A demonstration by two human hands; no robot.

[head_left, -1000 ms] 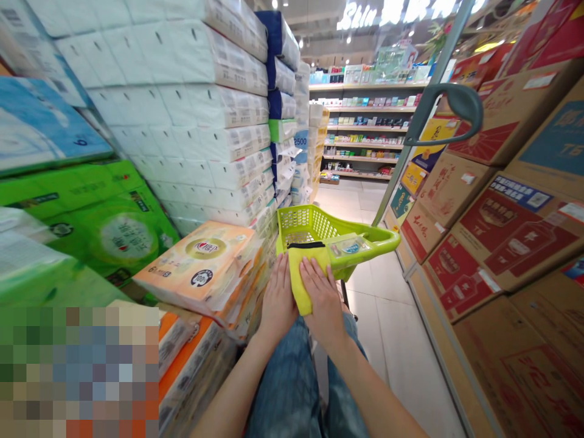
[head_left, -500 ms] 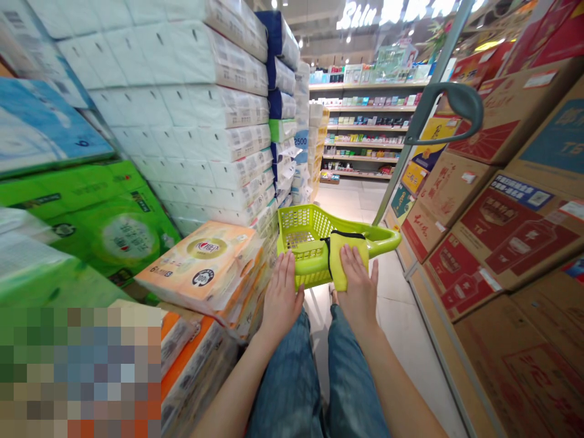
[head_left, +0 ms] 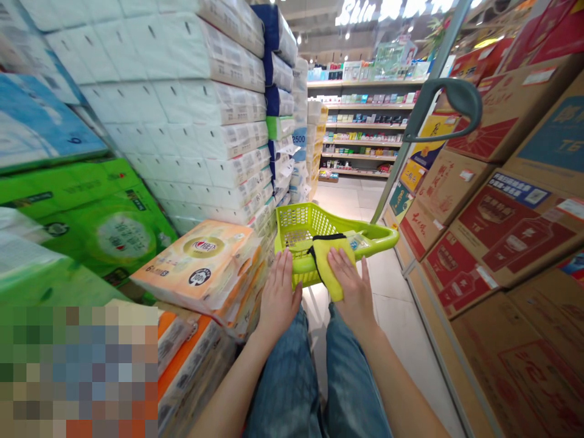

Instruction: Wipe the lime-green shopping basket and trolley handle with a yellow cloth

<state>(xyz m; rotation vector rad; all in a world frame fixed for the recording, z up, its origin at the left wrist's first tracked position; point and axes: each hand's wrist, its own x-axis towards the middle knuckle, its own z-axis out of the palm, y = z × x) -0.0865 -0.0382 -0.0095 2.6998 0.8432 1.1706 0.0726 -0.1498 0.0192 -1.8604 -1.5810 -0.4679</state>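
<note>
My right hand (head_left: 353, 292) lies spread flat over a yellow, black-edged cloth (head_left: 323, 260), pressing it to the near rim of a lime-green perforated plastic basket (head_left: 302, 265); my left hand (head_left: 277, 295), fingers straight and thumb apart, touches the rim's near-left corner. The cloth's black edge faces far, its loose end hanging near. The basket's long axis runs left to right, its narrow rounded end pointing right. I count one cloth, one basket. Pale floor tiles (head_left: 404, 331) lie below; white plastic-wrapped packs (head_left: 159, 109) rise left, printed cardboard cartons (head_left: 502, 219) right, stocked shelves (head_left: 365, 125) far.
</note>
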